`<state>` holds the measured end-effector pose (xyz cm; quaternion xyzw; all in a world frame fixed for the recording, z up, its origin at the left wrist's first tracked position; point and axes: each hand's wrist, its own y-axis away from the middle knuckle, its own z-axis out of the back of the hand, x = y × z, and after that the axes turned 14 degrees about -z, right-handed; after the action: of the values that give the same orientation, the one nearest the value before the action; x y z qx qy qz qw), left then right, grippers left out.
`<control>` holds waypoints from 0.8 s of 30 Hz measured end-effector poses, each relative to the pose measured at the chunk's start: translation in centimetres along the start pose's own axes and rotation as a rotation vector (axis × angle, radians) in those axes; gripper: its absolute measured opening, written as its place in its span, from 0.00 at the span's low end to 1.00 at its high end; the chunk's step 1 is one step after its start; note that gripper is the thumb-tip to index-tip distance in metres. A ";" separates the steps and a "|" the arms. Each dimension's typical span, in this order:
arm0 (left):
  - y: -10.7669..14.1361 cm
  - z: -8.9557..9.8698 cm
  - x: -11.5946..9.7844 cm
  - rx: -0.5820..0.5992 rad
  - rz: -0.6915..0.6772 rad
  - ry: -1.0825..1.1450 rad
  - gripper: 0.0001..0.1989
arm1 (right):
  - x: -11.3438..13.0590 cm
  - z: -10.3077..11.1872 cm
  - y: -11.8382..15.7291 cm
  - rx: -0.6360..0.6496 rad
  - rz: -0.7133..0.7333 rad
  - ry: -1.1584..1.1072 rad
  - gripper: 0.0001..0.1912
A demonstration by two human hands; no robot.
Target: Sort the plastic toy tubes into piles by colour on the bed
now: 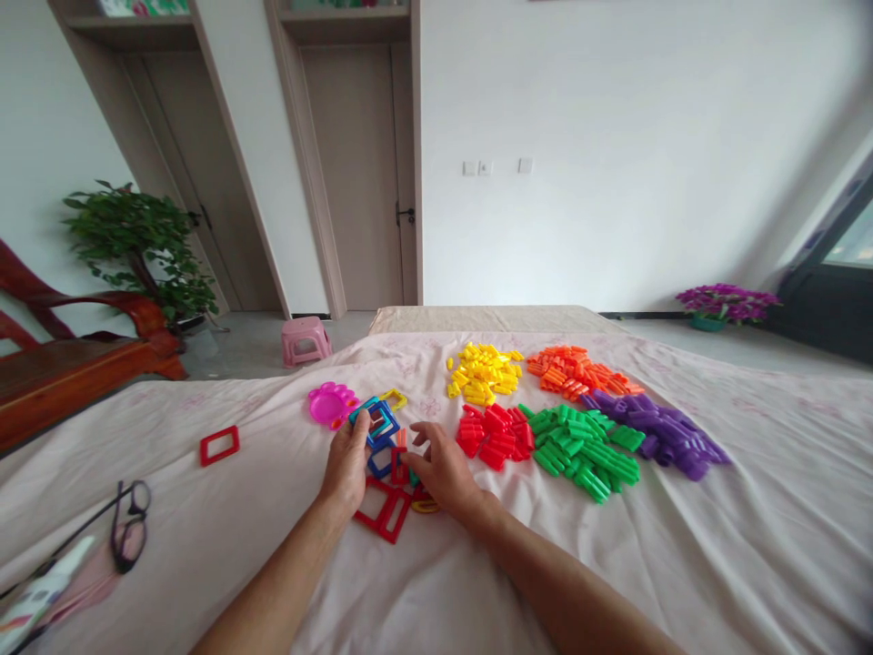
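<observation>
My left hand [347, 464] is closed on several stacked blue square frames [383, 422], hollow plastic building pieces, thumb on top. My right hand [443, 466] is just to the right, its fingers curved and apart, with the thumb close to a small red frame [399, 466]; whether it touches the frame I cannot tell. Between the hands lies another blue frame [380, 462]. Larger red frames [383, 511] lie nearer me, and a yellow piece [426, 506] shows partly under my right hand. Beyond the left hand are a yellow frame [396, 398] and a pink scalloped plastic piece [331, 403].
Heaps of yellow [484, 373], orange [579, 371], red [496, 435], green [583, 446] and purple [661, 432] plastic pieces lie on the right. At left are a lone red frame [219, 446], eyeglasses [131, 528] and a white tube [45, 596] on the cloth [259, 518].
</observation>
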<state>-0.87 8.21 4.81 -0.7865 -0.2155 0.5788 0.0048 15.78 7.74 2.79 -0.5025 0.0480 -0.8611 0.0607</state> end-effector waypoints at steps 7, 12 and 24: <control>1.7 -1.0 0.0 0.203 0.007 -0.141 0.23 | 1.1 1.1 0.1 -0.123 0.440 0.272 0.45; 2.3 -1.2 -0.3 0.349 -0.101 -0.290 0.19 | 1.0 1.1 0.0 -0.061 0.438 0.311 0.39; 2.7 -1.8 -1.6 0.408 0.491 0.182 0.34 | 1.4 1.7 0.1 -0.125 0.385 0.180 0.35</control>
<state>1.33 5.61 6.20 -0.8463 0.1022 0.5212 0.0421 16.58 7.42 4.80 -0.4079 0.2014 -0.8704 0.1881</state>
